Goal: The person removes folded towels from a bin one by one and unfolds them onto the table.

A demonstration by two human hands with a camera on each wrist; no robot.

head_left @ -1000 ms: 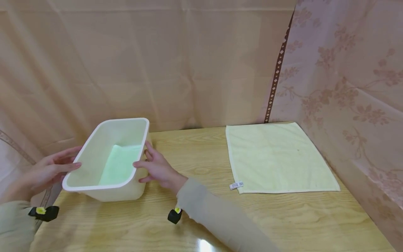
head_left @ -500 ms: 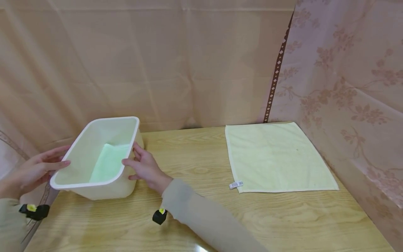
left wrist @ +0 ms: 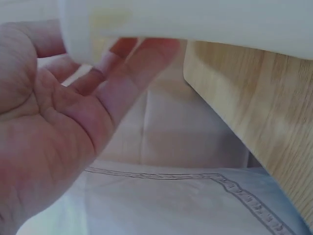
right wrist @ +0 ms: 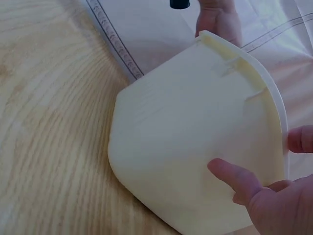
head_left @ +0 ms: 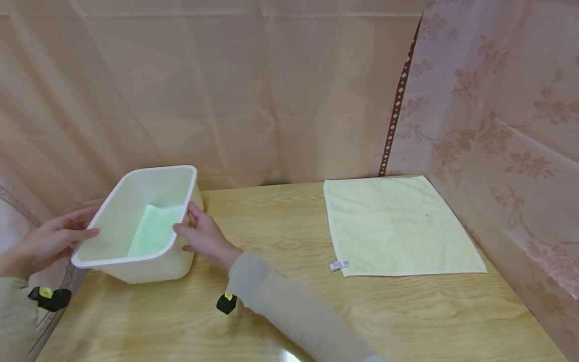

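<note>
A white plastic basin [head_left: 113, 251] stands at the left end of the table, close to the back curtain. Inside it, on the bottom, lies a pale green cloth [head_left: 154, 229]. My left hand [head_left: 52, 241] grips the basin's left rim, thumb over the edge and fingers on the outer wall; the left wrist view shows those fingers [left wrist: 142, 63] beneath the rim. On the opposite side my right hand [head_left: 205, 236] holds the right rim, its thumb on top. In the right wrist view a right fingertip [right wrist: 220, 169] touches the basin's outer wall [right wrist: 181, 132].
A pale yellow towel [head_left: 402, 231] with a small white label [head_left: 339, 265] is spread flat at the right of the wooden table [head_left: 271, 226]. Curtains [head_left: 235, 90] hang behind and at the sides. The table's left edge runs just under the basin.
Both hands have shifted the basin a little to the left, with the green cloth inside it. In the last half second it has barely moved. The yellow towel has stayed put.
</note>
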